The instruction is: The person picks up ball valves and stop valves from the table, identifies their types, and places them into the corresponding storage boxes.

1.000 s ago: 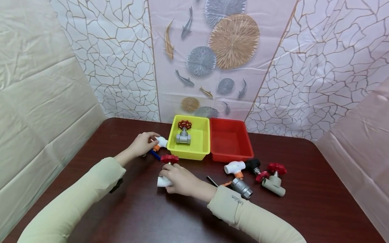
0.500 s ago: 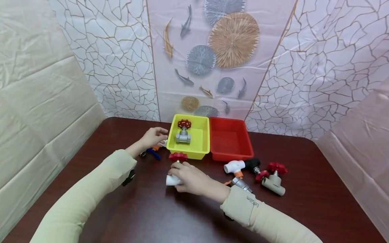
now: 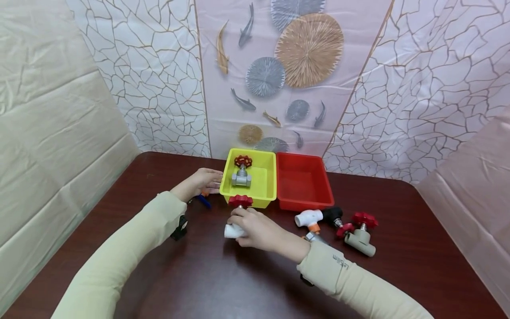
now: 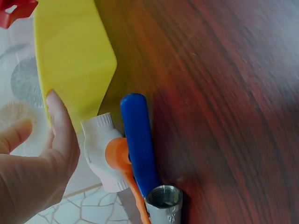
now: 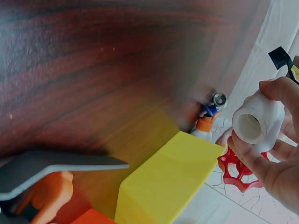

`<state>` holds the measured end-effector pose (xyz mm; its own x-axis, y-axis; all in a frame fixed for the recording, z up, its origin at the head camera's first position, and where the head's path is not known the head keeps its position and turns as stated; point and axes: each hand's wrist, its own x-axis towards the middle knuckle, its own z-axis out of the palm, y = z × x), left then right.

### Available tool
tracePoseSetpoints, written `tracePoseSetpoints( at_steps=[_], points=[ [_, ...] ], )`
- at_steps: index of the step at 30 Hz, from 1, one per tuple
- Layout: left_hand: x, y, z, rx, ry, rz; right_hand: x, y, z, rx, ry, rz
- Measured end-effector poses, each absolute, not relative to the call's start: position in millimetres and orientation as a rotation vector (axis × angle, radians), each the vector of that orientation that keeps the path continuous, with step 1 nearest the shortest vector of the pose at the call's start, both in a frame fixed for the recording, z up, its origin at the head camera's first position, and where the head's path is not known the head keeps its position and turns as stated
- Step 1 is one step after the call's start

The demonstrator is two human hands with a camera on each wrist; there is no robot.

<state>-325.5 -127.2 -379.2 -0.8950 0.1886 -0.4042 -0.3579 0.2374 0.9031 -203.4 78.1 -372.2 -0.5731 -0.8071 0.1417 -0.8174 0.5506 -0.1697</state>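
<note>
My right hand (image 3: 259, 228) grips a white plastic stop valve (image 3: 234, 231) by its body, in front of the yellow bin (image 3: 258, 201). The valve's red handwheel (image 3: 241, 200) points up, and its open pipe end faces the right wrist camera. My left hand (image 3: 205, 180) is at the yellow bin's left side with fingers extended. In the left wrist view, a fingertip (image 4: 52, 100) rests against the bin's rim, and nothing is held. Inside the bin lies a metal gate valve (image 3: 241, 178) with a red handwheel.
Beside my left hand lie a white valve with an orange handle (image 4: 100, 154) and a blue-lever metal valve (image 4: 140, 144). A red bin (image 3: 306, 204) adjoins the yellow one. At right sit white (image 3: 308, 218), black (image 3: 331, 215) and beige (image 3: 360, 243) valves; my forearm partly hides a metal one.
My left hand has moved right, off the white orange-handled valve and to the yellow bin's side. My right hand has carried the white stop valve rightward and slightly nearer the bin.
</note>
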Motion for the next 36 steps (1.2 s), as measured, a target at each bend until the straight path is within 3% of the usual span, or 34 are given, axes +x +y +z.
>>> tracePoseSetpoints(
  at_steps=[7, 36],
  points=[
    [-330.1, -129.4, -377.9, -0.213, 1.913, 1.743, -206.5, 83.8, -366.3, 1.413, -2.701, 0.340],
    [-331.7, -111.0, -377.1, -0.303, 2.161, 1.560, -234.0, 97.3, -339.5, 1.374, -2.735, 0.423]
  ],
)
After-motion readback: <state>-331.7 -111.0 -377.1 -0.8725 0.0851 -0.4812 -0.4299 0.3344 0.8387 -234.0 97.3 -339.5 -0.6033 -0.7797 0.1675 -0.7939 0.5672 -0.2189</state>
